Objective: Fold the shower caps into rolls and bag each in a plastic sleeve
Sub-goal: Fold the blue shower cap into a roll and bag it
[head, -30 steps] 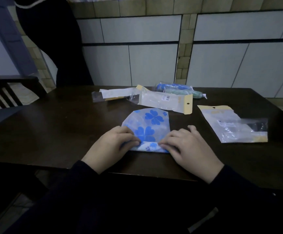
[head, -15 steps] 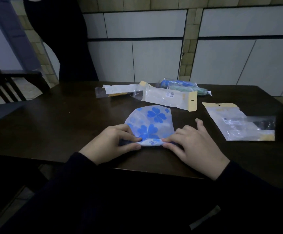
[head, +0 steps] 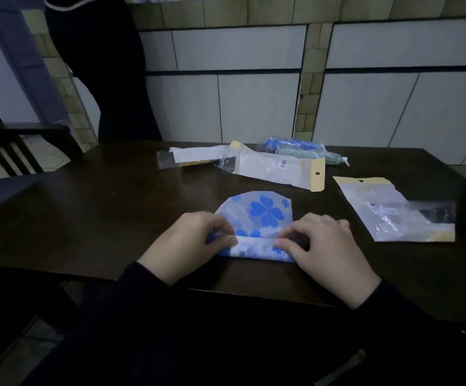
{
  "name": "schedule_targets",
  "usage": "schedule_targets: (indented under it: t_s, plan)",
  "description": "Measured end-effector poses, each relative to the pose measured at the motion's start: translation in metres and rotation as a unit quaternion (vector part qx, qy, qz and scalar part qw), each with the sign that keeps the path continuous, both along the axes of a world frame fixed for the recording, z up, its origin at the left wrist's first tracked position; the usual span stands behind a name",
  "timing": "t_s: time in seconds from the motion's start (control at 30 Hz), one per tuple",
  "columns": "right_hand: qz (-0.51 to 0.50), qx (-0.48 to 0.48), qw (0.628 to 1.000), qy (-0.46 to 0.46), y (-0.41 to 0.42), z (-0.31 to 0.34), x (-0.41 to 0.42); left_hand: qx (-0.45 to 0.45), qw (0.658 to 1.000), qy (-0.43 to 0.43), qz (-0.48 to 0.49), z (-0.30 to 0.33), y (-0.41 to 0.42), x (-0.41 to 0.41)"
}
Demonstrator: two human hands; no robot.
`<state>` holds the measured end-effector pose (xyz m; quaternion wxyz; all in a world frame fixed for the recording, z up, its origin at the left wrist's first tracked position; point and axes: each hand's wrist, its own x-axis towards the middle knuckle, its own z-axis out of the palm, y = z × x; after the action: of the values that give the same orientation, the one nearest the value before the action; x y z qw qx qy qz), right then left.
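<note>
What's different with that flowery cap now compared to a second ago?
The near edge of the shower cap has been rolled further away from the person, so the roll is thicker and less flat cap shows. The left hand and right hand moved forward with it, still pinching the roll at each end. The plastic sleeves and the bagged rolls lie where they were.

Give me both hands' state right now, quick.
Left hand: closed, pinching the rolled near edge of the shower cap.
Right hand: closed, fingers curled on the same roll's other end.
</note>
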<state>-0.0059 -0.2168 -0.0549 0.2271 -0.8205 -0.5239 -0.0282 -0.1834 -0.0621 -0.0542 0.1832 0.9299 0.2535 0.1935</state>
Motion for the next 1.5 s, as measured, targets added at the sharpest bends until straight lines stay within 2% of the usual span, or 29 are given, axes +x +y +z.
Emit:
schedule_targets:
  t_s: [0.1, 0.17, 0.33, 0.4, 0.53, 0.67, 0.97, 1.1, 1.27, 1.37, 1.5]
  plan:
    - [0.04, 0.072, 0.994, -0.068, -0.002, -0.007, -0.003, 0.095, 0.993, -0.056, -0.041, -0.007, -0.001, -0.003]
    - [0.058, 0.059, 0.991, -0.107, -0.005, -0.008, -0.003, 0.117, 0.988, -0.068, -0.072, -0.011, -0.001, -0.007]
    - [0.059, -0.077, 0.992, -0.083, -0.012, 0.002, -0.005, 0.027, 0.993, -0.058, -0.098, -0.016, 0.004, -0.016]
    - [0.055, -0.101, 0.991, -0.065, -0.011, 0.004, -0.005, -0.006, 0.995, -0.044, -0.093, -0.016, 0.007, -0.015]
    - [0.055, -0.054, 0.993, -0.084, -0.008, -0.007, -0.003, -0.05, 0.995, -0.043, -0.075, -0.015, 0.008, -0.013]
    - [0.076, 0.021, 0.991, -0.107, -0.008, -0.017, -0.002, -0.034, 0.995, -0.057, -0.071, -0.015, 0.005, -0.015]
    - [0.113, -0.001, 0.993, 0.018, -0.027, -0.004, -0.005, -0.012, 0.993, -0.045, -0.109, -0.004, -0.01, -0.029]
    - [0.079, -0.017, 0.994, 0.069, -0.018, 0.001, 0.0, -0.024, 0.998, -0.037, -0.05, 0.0, -0.007, -0.022]
    - [0.029, -0.043, 0.995, 0.08, -0.01, 0.003, 0.002, -0.038, 0.998, -0.042, -0.005, -0.001, -0.008, -0.012]
    - [0.013, -0.045, 0.998, 0.048, -0.011, 0.007, -0.002, -0.018, 0.998, -0.055, 0.018, -0.007, -0.011, -0.01]
    - [0.012, 0.001, 0.998, -0.065, -0.008, 0.005, -0.007, 0.053, 0.995, -0.089, 0.003, -0.014, -0.014, -0.01]
